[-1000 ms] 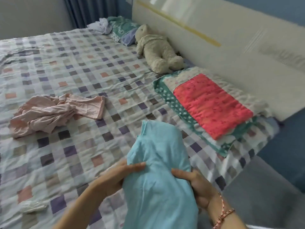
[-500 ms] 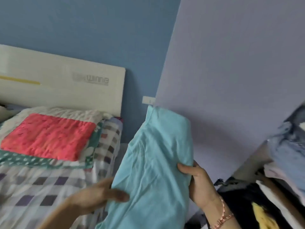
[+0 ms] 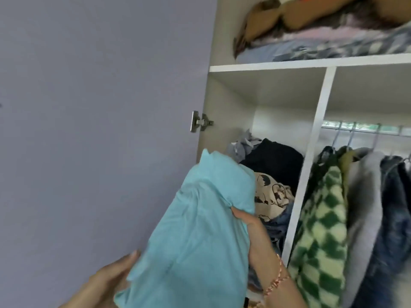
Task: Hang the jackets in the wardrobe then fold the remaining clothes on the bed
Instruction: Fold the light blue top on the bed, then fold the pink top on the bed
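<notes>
A folded light-blue garment (image 3: 200, 230) is held up in front of the open white wardrobe (image 3: 320, 121). My left hand (image 3: 115, 274) supports its lower left side, with the fingers mostly hidden behind the cloth. My right hand (image 3: 246, 221) grips its right edge, thumb on the front. The garment's top points at the wardrobe's left compartment, where a pile of clothes (image 3: 271, 181) lies, black and cream ones on top. In the right compartment several jackets hang on a rail (image 3: 364, 130), among them a green-and-cream checked fleece jacket (image 3: 322, 236), a grey one (image 3: 364, 196) and a denim one (image 3: 395, 207).
The wardrobe's lilac door (image 3: 100, 130) stands open at the left, hinge (image 3: 200, 122) showing. The top shelf (image 3: 311, 63) carries folded bedding and brown items. A white vertical divider (image 3: 311, 156) separates the two lower compartments.
The view has swung from the bed to the open wardrobe. Both hands have carried the light-blue garment along and raised it toward the left compartment.
</notes>
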`<state>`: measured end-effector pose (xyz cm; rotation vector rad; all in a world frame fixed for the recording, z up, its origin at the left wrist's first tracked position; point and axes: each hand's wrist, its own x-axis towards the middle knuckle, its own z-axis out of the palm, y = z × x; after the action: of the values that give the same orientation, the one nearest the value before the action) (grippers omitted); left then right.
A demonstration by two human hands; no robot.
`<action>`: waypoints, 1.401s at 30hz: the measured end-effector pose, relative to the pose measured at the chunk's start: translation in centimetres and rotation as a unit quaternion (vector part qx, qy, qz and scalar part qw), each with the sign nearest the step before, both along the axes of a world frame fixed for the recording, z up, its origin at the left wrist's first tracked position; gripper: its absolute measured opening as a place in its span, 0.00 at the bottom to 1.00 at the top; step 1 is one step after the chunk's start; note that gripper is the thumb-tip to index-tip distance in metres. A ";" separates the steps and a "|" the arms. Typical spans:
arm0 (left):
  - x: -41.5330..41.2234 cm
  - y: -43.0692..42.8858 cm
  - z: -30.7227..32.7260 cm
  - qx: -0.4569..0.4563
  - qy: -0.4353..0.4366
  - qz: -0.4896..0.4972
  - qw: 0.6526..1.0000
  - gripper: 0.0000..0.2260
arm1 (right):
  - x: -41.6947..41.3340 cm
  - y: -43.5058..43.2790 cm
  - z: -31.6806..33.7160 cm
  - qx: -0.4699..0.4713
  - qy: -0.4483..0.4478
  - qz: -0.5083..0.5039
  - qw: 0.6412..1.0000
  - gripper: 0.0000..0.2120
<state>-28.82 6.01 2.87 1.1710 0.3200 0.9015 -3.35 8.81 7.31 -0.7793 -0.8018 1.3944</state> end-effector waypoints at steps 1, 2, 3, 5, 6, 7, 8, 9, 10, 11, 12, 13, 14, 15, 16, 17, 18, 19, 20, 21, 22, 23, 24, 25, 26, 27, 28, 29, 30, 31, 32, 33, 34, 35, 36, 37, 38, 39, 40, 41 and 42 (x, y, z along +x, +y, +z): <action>0.4 0.1 2.1 0.081 0.023 0.104 0.991 0.34 | 0.4 0.7 0.7 0.004 0.020 -0.031 0.999 0.24; 1.1 1.3 1.7 0.052 -0.045 0.140 0.988 0.32 | 0.8 1.7 1.5 0.018 0.033 -0.065 0.997 0.23; 2.7 2.1 1.1 0.049 -0.033 0.124 0.990 0.34 | 1.0 2.2 2.2 0.031 0.042 -0.094 0.994 0.23; 5.0 4.3 2.2 -0.014 -0.066 -0.026 0.997 0.41 | 1.6 3.7 3.9 0.087 0.046 -0.170 0.981 0.23; 5.5 5.7 3.1 -0.085 -0.080 -0.068 0.991 0.45 | 1.9 4.6 4.7 0.109 0.041 -0.203 0.972 0.21; 6.7 7.4 3.8 -0.090 -0.089 -0.060 0.990 0.44 | 2.1 5.5 5.8 0.126 0.032 -0.241 0.962 0.18; 8.1 8.8 4.8 -0.062 -0.072 -0.007 0.995 0.41 | 2.8 6.6 6.5 0.139 0.028 -0.277 0.950 0.17; 9.5 9.3 5.9 -0.025 -0.029 0.055 0.998 0.34 | 3.3 7.2 6.9 0.150 0.028 -0.309 0.939 0.17; 11.9 12.1 8.3 0.031 -0.007 0.126 0.992 0.26 | 4.3 9.1 8.6 0.176 0.028 -0.345 0.921 0.18; 13.3 13.3 9.3 0.083 0.019 0.215 0.973 0.18 | 4.9 9.6 8.8 0.178 0.035 -0.367 0.912 0.19; 15.0 15.6 11.3 0.136 0.053 0.298 0.943 0.13 | 5.6 10.8 9.8 0.173 0.049 -0.388 0.904 0.20; 16.4 17.9 13.0 0.172 0.084 0.357 0.914 0.13 | 6.7 12.3 9.8 0.159 0.063 -0.409 0.897 0.21; 17.6 21.0 14.6 0.190 0.100 0.391 0.895 0.15 | 7.9 14.0 9.7 0.128 0.079 -0.420 0.895 0.21; 18.5 23.5 15.9 0.189 0.125 0.407 0.885 0.16 | 8.7 15.3 9.3 0.080 0.095 -0.419 0.900 0.20; 19.4 26.0 16.5 0.184 0.184 0.414 0.873 0.16 | 8.6 16.0 8.7 0.013 0.085 -0.425 0.901 0.20; 20.4 28.1 16.4 0.182 0.262 0.422 0.849 0.15 | 8.7 16.9 7.8 -0.028 0.051 -0.420 0.906 0.20; 21.6 29.1 15.8 0.205 0.364 0.435 0.798 0.16 | 8.5 17.5 7.1 -0.063 -0.005 -0.429 0.901 0.20; 23.0 29.8 14.9 0.247 0.442 0.448 0.737 0.17 | 7.9 17.6 6.8 -0.073 -0.076 -0.459 0.882 0.18; 24.5 30.0 13.8 0.309 0.477 0.464 0.680 0.20 | 7.6 17.5 6.7 -0.024 -0.164 -0.529 0.832 0.13; 25.9 30.0 12.7 0.378 0.484 0.469 0.634 0.23 | 7.7 17.3 6.9 0.064 -0.286 -0.611 0.736 0.12; 26.8 30.4 11.6 0.443 0.489 0.440 0.609 0.24 | 8.0 17.2 7.4 0.093 -0.436 -0.643 0.623 0.15; 27.3 31.0 10.6 0.473 0.495 0.391 0.616 0.24 | 8.9 17.8 7.6 0.112 -0.577 -0.621 0.519 0.19; 28.6 32.4 9.5 0.464 0.517 0.333 0.638 0.23 | 11.5 19.1 6.9 0.058 -0.702 -0.544 0.457 0.22; 28.2 33.0 8.8 0.434 0.531 0.289 0.668 0.23 | 12.9 19.7 6.3 -0.067 -0.742 -0.454 0.489 0.25; 28.0 33.8 8.2 0.407 0.533 0.254 0.697 0.23 | 14.3 20.2 5.4 -0.187 -0.739 -0.369 0.532 0.27; 27.9 34.2 7.9 0.387 0.527 0.239 0.718 0.23 | 14.8 20.1 4.5 -0.257 -0.719 -0.321 0.561 0.29; 28.1 34.7 7.7 0.380 0.528 0.230 0.724 0.23 | 15.1 20.5 3.7 -0.274 -0.717 -0.307 0.563 0.30; 28.2 34.9 7.7 0.376 0.529 0.222 0.727 0.23 | 15.0 21.2 3.1 -0.277 -0.726 -0.317 0.544 0.30; 28.2 34.8 7.6 0.370 0.529 0.217 0.732 0.23 | 14.8 21.5 2.8 -0.272 -0.737 -0.332 0.522 0.29; 28.2 34.5 7.7 0.365 0.528 0.214 0.736 0.23 | 14.5 21.5 3.1 -0.272 -0.744 -0.338 0.509 0.29; 27.7 34.0 7.3 0.363 0.534 0.213 0.733 0.23 | 14.2 21.5 3.2 -0.283 -0.742 -0.332 0.508 0.28; 27.1 33.3 6.7 0.365 0.539 0.215 0.728 0.23 | 14.1 21.5 3.2 -0.297 -0.738 -0.323 0.512 0.28; 26.7 32.7 6.2 0.374 0.546 0.217 0.718 0.23 | 14.4 21.4 3.6 -0.300 -0.733 -0.328 0.515 0.27; 26.1 31.9 5.6 0.386 0.551 0.216 0.708 0.24 | 14.5 21.1 4.0 -0.298 -0.722 -0.333 0.529 0.26; 25.1 31.1 5.4 0.402 0.554 0.210 0.698 0.24 | 14.3 20.9 4.7 -0.284 -0.707 -0.349 0.546 0.25; 23.6 29.7 5.0 0.398 0.554 0.199 0.704 0.24 | 13.6 20.5 5.0 -0.249 -0.687 -0.373 0.572 0.24; 22.5 28.7 5.3 0.403 0.545 0.179 0.713 0.25 | 12.7 20.2 6.0 -0.181 -0.649 -0.416 0.611 0.23; 21.0 27.1 5.2 0.388 0.532 0.162 0.735 0.25 | 11.1 19.5 6.3 -0.091 -0.594 -0.441 0.667 0.21; 19.3 25.2 5.1 0.352 0.522 0.154 0.761 0.24 | 8.4 18.5 6.4 0.009 -0.525 -0.407 0.747 0.19; 16.3 22.5 4.3 0.317 0.521 0.164 0.775 0.24 | 4.4 17.0 5.8 0.103 -0.455 -0.317 0.825 0.17; 15.6 21.1 4.8 0.321 0.505 0.153 0.787 0.22 | 2.6 15.4 5.8 0.172 -0.393 -0.243 0.870 0.13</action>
<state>-13.19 27.08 7.69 2.2564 1.1655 0.5707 -0.78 24.20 13.08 -1.1796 -1.3191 0.4215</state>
